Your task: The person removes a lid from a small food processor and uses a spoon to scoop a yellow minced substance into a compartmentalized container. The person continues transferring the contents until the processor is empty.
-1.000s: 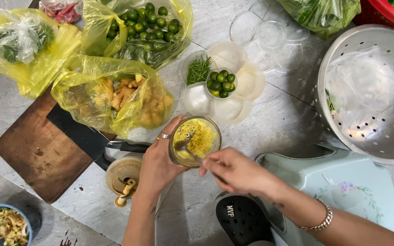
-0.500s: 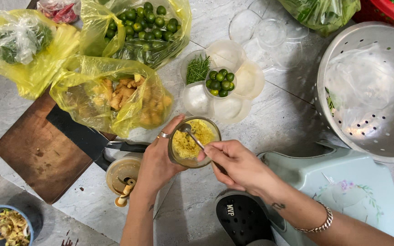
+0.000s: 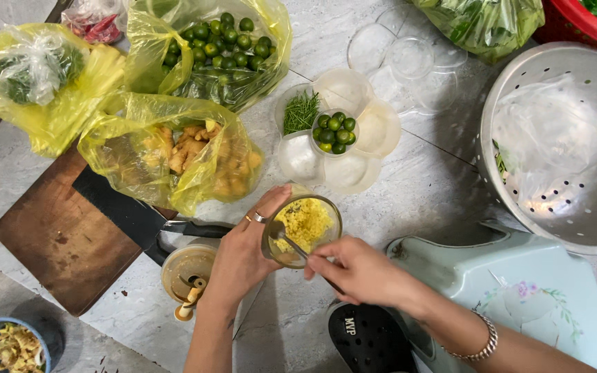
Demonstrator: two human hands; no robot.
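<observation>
Head view: you look straight down at a grey stone floor (image 3: 443, 186) that carries everything.
Left hand: your left hand (image 3: 243, 255) wraps round the side of the glass jar (image 3: 303, 230), grip closed on it, two rings showing.
Right hand: your right hand (image 3: 357, 271) pinches the handle of a metal spoon (image 3: 286, 238), fingers closed on it; the bowl of the spoon sits in the jar.
Jar: held above the floor near the middle, just below the flower-shaped dish (image 3: 336, 135); yellow minced stuff inside.
Around: the dish holds green herbs and small limes; a yellow bag of ginger (image 3: 174, 155) lies just left of the jar; a larger bag of limes (image 3: 222, 48) sits toward the top edge.
Left side: a wooden cutting board (image 3: 57, 238) with a dark cleaver (image 3: 122, 211) across it, whose handle runs behind your left hand.
Right side: a metal colander (image 3: 561, 148) and a pale green stool (image 3: 519, 290) close beside your right forearm.
Below: a small tan container (image 3: 186, 271) is partly covered by your left wrist.
Hard to tell: a blue bowl (image 3: 8, 349) is cut off at the bottom-left corner; a black sandal (image 3: 371, 338) is cut by the lower edge.
</observation>
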